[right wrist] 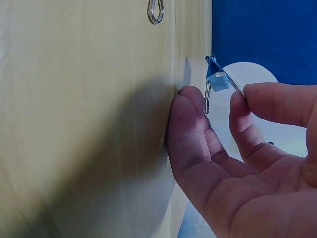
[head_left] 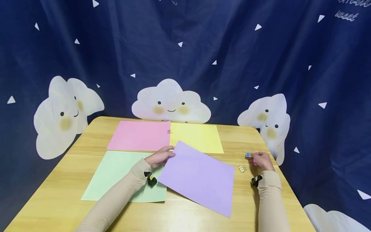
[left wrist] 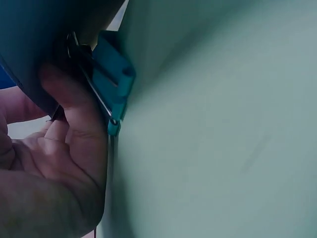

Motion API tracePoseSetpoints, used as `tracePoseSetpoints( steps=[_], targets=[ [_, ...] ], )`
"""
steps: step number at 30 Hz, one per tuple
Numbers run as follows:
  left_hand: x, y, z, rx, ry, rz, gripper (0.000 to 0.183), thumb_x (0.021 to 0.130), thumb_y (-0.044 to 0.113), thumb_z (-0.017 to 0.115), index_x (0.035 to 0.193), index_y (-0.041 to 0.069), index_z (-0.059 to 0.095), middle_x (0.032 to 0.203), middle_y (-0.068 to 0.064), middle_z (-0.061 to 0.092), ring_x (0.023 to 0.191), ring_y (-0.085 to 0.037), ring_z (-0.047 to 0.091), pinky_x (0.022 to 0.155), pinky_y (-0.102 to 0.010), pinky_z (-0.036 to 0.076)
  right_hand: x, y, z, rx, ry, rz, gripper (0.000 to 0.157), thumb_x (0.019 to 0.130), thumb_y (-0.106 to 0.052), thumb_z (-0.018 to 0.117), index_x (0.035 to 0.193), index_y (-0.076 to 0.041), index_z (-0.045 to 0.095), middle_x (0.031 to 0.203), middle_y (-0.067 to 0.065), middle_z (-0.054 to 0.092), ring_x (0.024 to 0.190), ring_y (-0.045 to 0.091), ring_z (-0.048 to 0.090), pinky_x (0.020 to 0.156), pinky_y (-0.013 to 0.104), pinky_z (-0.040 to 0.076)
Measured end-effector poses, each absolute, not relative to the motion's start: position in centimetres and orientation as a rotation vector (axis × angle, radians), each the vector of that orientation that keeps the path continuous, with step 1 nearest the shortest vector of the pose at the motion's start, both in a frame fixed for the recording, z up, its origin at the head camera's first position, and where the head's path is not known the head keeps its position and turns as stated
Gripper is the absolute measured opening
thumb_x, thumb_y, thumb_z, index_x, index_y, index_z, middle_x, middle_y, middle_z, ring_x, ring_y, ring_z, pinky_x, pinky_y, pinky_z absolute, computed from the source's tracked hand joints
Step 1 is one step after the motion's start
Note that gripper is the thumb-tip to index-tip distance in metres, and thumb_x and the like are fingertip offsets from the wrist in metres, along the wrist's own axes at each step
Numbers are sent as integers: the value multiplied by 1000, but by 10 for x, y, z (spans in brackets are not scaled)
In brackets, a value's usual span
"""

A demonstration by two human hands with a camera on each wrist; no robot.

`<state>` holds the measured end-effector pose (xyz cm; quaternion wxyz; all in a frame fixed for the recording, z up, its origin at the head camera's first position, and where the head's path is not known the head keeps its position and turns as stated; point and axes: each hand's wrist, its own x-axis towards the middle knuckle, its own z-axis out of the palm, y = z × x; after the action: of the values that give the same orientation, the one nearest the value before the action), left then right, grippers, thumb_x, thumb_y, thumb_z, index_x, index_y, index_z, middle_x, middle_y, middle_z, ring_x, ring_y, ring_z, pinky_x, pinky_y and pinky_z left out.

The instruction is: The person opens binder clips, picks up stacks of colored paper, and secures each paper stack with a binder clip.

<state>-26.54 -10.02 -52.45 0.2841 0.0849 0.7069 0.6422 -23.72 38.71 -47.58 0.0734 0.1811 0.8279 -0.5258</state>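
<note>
My left hand (head_left: 161,157) grips a purple sheet of paper (head_left: 200,177) at its left edge, tilted up off the table. Under that hand lies a green sheet (head_left: 121,174). Close beside the left fingers, a teal binder clip (left wrist: 111,72) with wire handles sits against the green sheet in the left wrist view. At the right of the table, my right hand (head_left: 261,160) pinches a blue binder clip (right wrist: 218,81) by one wire handle between thumb and finger. A pale yellow binder clip (head_left: 242,168) lies on the table just left of the right hand.
A pink sheet (head_left: 139,135) and a yellow sheet (head_left: 197,138) lie side by side at the back, with a clip (head_left: 170,131) at their shared edge. The wooden table (head_left: 63,180) ends at a dark blue curtain (head_left: 174,61) with cloud prints.
</note>
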Motion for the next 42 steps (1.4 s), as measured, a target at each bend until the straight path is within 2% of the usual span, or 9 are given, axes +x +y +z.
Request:
tracePoseSetpoints(
  steps=[4,10,13,18,20,23,28,35,42],
  targets=[
    [-266,-99,-521,219,1897,1718,41,106,16,50,145,4,47,89,1,72,74,-11,70,64,-29,63,-237,386,-474,545,2486,-1582,39,108,-19,49,128,14,53,84,-1,73,73,4,69,69,21,62],
    [-266,-101,-509,257,1949,1661,44,108,15,49,147,-4,44,92,-2,72,72,-11,69,64,-29,64,-236,385,-475,551,2485,-1584,38,108,-18,49,128,14,53,84,-1,74,73,4,69,67,21,61],
    [-263,-103,-496,281,2013,1591,47,107,14,51,148,-7,41,100,-10,72,75,-13,69,67,-32,66,-235,386,-475,553,2485,-1580,36,108,-18,49,125,13,54,81,-2,73,72,4,69,66,21,61],
    [-258,-103,-477,297,2029,1534,60,98,7,66,148,-9,39,126,-23,69,90,-20,74,79,-41,67,-235,387,-474,550,2488,-1578,35,108,-18,49,122,13,54,80,-2,72,71,4,69,66,22,62],
    [-255,-104,-472,289,2024,1523,63,94,4,69,148,-10,39,131,-25,67,96,-23,75,84,-42,67,-235,388,-474,550,2484,-1581,35,108,-19,49,122,13,54,80,-2,73,71,4,69,67,22,62],
    [-251,-103,-470,277,2040,1503,59,94,3,69,145,-13,43,130,-26,68,100,-24,75,87,-39,66,-235,388,-473,554,2478,-1582,35,108,-19,49,122,12,55,80,-2,72,70,5,69,67,22,62],
    [-247,-102,-470,251,2039,1513,51,98,2,63,142,-13,43,122,-25,71,88,-18,75,78,-31,67,-235,387,-472,567,2456,-1603,34,107,-18,50,122,13,55,77,-3,72,69,5,69,67,24,63],
    [-243,-102,-467,231,2015,1547,52,99,1,59,146,-9,39,98,-16,74,70,-15,72,60,-25,64,-234,386,-474,555,2449,-1644,41,105,-15,54,131,17,53,77,-2,74,69,6,70,66,23,63],
    [-242,-108,-474,158,1954,1610,54,100,4,60,150,-4,39,97,-13,72,68,-15,70,52,-19,59,-232,385,-473,577,2391,-1797,46,102,-7,56,138,22,49,78,-1,74,71,5,72,70,22,64]
  ],
)
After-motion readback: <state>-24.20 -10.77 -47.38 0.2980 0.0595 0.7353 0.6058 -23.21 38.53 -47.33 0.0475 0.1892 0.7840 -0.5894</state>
